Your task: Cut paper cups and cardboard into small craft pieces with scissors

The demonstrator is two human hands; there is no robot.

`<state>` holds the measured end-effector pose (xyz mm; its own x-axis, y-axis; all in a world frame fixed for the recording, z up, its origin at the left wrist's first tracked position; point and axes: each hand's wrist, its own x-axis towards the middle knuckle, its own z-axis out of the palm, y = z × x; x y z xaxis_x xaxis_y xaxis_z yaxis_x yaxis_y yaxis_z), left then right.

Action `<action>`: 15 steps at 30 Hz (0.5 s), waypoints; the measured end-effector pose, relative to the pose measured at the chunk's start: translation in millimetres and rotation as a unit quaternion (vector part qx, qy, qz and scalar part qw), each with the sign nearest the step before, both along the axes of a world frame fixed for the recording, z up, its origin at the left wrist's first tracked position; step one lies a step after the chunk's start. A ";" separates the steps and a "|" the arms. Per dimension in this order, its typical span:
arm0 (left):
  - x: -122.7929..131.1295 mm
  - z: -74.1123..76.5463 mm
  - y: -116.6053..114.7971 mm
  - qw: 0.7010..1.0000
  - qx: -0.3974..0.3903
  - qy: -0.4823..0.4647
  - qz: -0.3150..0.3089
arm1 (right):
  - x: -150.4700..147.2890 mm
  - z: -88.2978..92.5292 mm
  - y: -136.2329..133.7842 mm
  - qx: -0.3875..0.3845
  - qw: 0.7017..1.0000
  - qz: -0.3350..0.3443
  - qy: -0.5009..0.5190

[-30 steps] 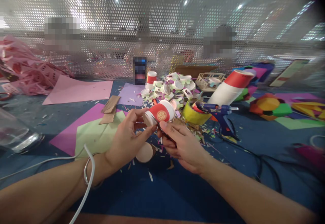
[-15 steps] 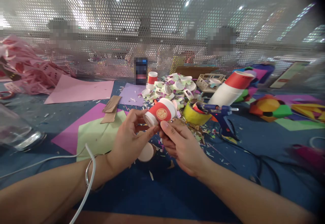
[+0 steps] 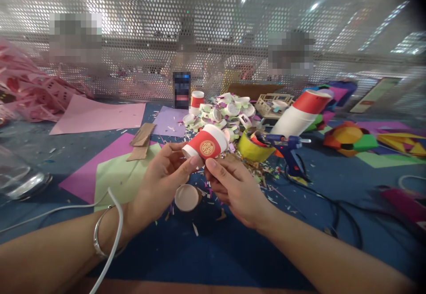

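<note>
A small white paper cup (image 3: 214,137) with a red band and a gold emblem lies tilted on its side between my hands, above the table. My left hand (image 3: 163,174) pinches it at its left end with thumb and fingers. From the lower right, my right hand (image 3: 236,185) grips its underside, thumb on top and the other fingers curled. Below the hands, on the table, is a second pale cup-like piece (image 3: 187,197) with its round face up. Behind the held cup rises a pile of cut white cup pieces (image 3: 229,109).
At right, a blue glue gun (image 3: 291,152) leans on a yellow tape roll (image 3: 254,149), its cord trailing across the blue table. A leaning cup stack (image 3: 299,116) stands behind. Left are coloured paper sheets (image 3: 129,174), cardboard (image 3: 141,141) and a clear glass vessel (image 3: 20,174). A white cable (image 3: 115,232) crosses my left wrist.
My left hand has shifted slightly left and down, uncovering more of the round piece on the table. The held cup has turned a little. The whole view has shifted slightly.
</note>
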<state>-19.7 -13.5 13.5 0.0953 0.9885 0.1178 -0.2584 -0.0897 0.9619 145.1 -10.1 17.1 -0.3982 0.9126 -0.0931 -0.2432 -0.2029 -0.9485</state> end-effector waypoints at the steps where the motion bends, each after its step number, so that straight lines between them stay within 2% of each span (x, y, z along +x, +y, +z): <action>1: -0.3 0.4 0.4 1.000 0.011 0.011 0.001 | -0.1 -0.1 -0.3 0.001 1.000 0.000 0.001; 9: -0.8 10.9 -6.5 0.988 0.099 0.110 0.049 | -0.3 0.0 -5.0 0.020 1.000 0.003 0.005; 15: -1.4 6.3 -4.8 0.983 0.123 0.131 0.048 | 1.2 -2.0 -4.3 0.034 0.999 0.002 -0.006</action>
<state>-21.1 -18.2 19.9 0.0625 0.9390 0.3382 0.0156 -0.3398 0.9404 146.3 -14.4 15.1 -0.4017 0.9151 -0.0353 -0.2316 -0.1388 -0.9629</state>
